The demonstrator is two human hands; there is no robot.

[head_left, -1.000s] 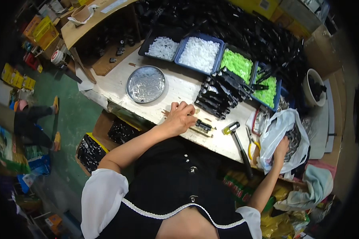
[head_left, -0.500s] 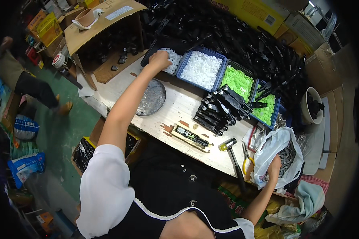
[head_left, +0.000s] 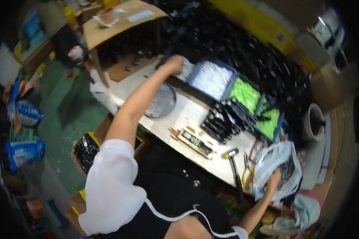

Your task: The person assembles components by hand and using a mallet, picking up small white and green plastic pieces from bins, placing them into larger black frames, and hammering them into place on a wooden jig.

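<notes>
My left hand (head_left: pixel 174 65) reaches into a dark bin of small pale grey-white parts (head_left: pixel 186 69) at the back; its fingers look curled together, blurred, and what they hold is hidden. My right hand (head_left: pixel 273 180) is inside a white plastic bag (head_left: pixel 263 169) of small dark grey parts (head_left: pixel 286 172), its fingertips hidden among them. Between the hands, a slim wooden fixture (head_left: pixel 189 145) lies near the table's front edge with a black part (head_left: pixel 202 145) in it. Beside it are a yellow-headed mallet (head_left: pixel 236 171) and yellow-handled pliers (head_left: pixel 248 174).
Blue bins of white pieces (head_left: pixel 212 79) and green pieces (head_left: pixel 243 95) stand in a row. In front, black parts (head_left: pixel 227 117) are stacked. A round tray (head_left: pixel 162 101) sits at left. A black heap (head_left: pixel 243 44) fills the back; a cardboard box (head_left: pixel 123 24) stands far left.
The whole view has shifted and blurred as my head moved. Both hands stay at the same containers, the left at the grey-white parts, the right in the bag. The person at far left has moved.
</notes>
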